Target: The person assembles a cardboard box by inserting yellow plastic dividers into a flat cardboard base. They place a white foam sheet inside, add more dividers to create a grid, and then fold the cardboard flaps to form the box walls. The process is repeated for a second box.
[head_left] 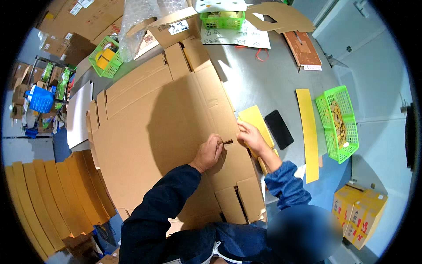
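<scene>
A large brown flat cardboard sheet (145, 114) with cut flaps and slots lies across the table in front of me. My left hand (208, 154) rests on it, fingers curled closed beside a small dark slot (228, 142); whatever they may pinch is hidden. At the sheet's right edge is my right hand (251, 137), its thumb and fingers pinched together; I cannot make out what is between them. Yellow card pieces (251, 115) lie partly under that hand. Just right of them is a black phone (278, 129).
A long yellow strip (307, 132) and a green basket of small yellow-brown pieces (337, 123) stand at the right. More green baskets (107, 57) and clear plastic wrap (136, 26) are at the back. Folded cardboard (57, 198) stacks at the left; taped cartons (358, 215) sit lower right.
</scene>
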Available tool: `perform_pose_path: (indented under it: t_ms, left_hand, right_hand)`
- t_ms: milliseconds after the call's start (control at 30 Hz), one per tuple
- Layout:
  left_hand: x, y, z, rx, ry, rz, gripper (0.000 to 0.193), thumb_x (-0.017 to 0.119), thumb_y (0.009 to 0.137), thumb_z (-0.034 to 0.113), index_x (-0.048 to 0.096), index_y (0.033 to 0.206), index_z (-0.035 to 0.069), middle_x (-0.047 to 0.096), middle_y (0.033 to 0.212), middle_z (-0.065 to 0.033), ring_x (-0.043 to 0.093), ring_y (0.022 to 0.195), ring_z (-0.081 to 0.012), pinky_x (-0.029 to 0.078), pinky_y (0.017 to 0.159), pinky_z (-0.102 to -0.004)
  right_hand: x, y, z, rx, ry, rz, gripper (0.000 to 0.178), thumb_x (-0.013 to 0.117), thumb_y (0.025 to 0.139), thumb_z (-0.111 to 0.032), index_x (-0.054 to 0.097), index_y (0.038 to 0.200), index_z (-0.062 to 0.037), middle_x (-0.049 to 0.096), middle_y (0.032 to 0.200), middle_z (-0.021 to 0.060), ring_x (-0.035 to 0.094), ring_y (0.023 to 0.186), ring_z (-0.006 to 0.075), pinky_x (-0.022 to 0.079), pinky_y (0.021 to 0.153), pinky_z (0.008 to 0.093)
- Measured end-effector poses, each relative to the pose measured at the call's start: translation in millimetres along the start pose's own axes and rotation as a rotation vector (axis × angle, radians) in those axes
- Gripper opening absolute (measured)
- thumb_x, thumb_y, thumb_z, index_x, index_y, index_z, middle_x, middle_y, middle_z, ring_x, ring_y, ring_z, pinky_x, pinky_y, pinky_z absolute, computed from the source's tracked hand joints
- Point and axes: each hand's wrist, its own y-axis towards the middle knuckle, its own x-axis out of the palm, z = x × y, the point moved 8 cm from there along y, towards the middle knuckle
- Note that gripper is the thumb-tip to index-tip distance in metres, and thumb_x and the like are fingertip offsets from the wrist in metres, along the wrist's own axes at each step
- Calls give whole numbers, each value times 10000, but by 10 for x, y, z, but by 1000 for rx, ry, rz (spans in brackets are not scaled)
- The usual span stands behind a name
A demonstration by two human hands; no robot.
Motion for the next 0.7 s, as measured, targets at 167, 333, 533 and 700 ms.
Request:
perform_pose_path:
  t_ms: [167,333,533,700]
  left_hand:
    - [34,-34,-20,5,-36,-22,88,447,921,6,487,998,15,557,846,-152,605,741,-252,473,643,-329]
    - [49,-81,-414,-321,-308,113,109,383,962,53,457,1040,29,551,822,-50,498,610,-104,435,568,-256]
    - [92,15,-485,-502,-542,34,112,403,967,91,454,1038,23,549,796,-44,504,570,-90,430,530,-246]
    - [-419,625,-670,-205,115,349,230,484,890,44,476,1119,15,566,918,-159,591,799,-299,482,707,-385]
  right_hand:
    - [217,759,-172,137,281,-47,371,575,799,26,528,1166,42,607,821,36,556,660,91,462,590,231]
    - [380,854,-389,249,310,-105,307,578,800,19,557,1106,4,625,842,47,593,683,125,497,616,268]
    - [243,1202,-116,243,176,-59,254,581,800,0,578,1053,-19,617,830,40,581,685,128,495,642,280]
    - [345,1091,-223,244,200,-104,266,569,830,-30,547,1095,-18,623,929,47,603,793,133,509,738,287]
